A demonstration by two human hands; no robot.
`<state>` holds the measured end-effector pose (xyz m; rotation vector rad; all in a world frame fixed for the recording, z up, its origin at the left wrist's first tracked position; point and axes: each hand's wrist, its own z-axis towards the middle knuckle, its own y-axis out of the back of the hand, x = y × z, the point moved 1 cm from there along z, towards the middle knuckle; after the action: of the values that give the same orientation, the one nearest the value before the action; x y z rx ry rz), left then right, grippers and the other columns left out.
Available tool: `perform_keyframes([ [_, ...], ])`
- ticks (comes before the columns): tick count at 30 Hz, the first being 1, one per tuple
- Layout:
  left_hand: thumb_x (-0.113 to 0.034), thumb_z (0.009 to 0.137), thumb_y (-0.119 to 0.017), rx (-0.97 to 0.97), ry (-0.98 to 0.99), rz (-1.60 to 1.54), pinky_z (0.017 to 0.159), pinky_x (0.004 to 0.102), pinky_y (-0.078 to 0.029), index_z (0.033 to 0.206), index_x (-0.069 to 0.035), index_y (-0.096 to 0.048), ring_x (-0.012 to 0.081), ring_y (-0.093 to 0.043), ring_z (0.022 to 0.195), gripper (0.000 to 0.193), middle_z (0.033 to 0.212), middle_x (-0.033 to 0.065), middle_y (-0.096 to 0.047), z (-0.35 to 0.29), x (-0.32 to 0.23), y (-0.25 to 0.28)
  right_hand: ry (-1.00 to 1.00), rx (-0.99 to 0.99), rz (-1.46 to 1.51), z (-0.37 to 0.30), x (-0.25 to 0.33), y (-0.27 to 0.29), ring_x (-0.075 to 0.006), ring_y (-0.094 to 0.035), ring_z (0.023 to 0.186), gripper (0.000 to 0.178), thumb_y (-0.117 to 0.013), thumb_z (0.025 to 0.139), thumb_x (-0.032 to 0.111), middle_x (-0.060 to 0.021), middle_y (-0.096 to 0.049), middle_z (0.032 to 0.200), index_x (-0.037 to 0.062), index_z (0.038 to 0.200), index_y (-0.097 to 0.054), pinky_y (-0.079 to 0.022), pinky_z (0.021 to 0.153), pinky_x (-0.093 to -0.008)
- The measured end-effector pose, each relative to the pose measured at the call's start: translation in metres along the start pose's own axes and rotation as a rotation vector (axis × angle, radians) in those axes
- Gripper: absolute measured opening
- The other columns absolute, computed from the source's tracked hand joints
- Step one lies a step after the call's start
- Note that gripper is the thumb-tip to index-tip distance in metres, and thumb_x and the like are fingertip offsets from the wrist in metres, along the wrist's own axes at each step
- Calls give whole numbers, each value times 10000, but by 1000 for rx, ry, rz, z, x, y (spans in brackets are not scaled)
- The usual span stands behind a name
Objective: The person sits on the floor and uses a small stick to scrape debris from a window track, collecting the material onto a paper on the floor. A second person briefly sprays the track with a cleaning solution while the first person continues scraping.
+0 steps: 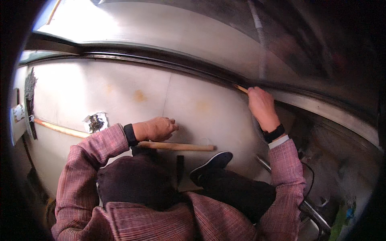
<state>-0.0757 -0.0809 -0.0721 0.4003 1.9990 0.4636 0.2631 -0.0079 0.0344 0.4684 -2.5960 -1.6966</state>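
Note:
My right hand (263, 106) is closed around a thin wooden stick (242, 88). The stick's darker far end reaches into the long dark track (181, 66) of the sliding door; its other end is hidden in my grip. Above the pale floor, my left hand (155, 128) has its fingers curled together, and whatever may be in them is hidden. Just below that hand runs a broom's wooden handle (185, 147), partly covered by my left forearm. The broom's grey bristles (30, 90) are at the far left. Crumpled white paper (96, 122) holding dark debris lies beside the handle.
Beyond the track stands a large pale panel (177, 24) with a ribbed hose (259, 32) at its right. My dark shoe (213, 164) rests on the floor near the handle's end. A metal tube (315, 213) and a black cable are at lower right.

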Motion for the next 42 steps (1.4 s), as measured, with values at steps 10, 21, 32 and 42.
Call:
perform_keyframes([
  [10,-120,837,-624,-287,53,-107,800,441,-518,1168,-49,-574,363,-609,923,342,1004,155,-594,-26,-3,-11,-48,76,63,2,-27,-31,-405,-648,856,185,-521,925,164,-179,-659,924,47,975,-656,-525,715,-508],
  [21,-95,832,-602,-400,163,-193,789,450,-518,1116,-49,-592,365,-624,921,288,997,159,-621,-31,-19,-3,99,-117,436,39,21,-44,-389,-618,888,216,-580,925,188,-172,-642,939,93,1100,-664,-501,745,-471],
  [32,-61,850,-570,-435,383,-380,781,414,-536,1086,-43,-602,327,-648,871,240,955,141,-638,-87,-22,-14,11,1,165,3,-27,-28,-410,-615,910,200,-517,950,175,-192,-646,938,64,1035,-659,-496,756,-479],
  [42,-78,846,-601,-450,230,-299,762,414,-536,1087,-53,-598,338,-644,871,242,940,140,-631,-55,-7,-1,116,-130,524,34,7,-64,-406,-618,903,224,-555,940,171,-196,-640,963,61,1118,-635,-511,739,-479],
])
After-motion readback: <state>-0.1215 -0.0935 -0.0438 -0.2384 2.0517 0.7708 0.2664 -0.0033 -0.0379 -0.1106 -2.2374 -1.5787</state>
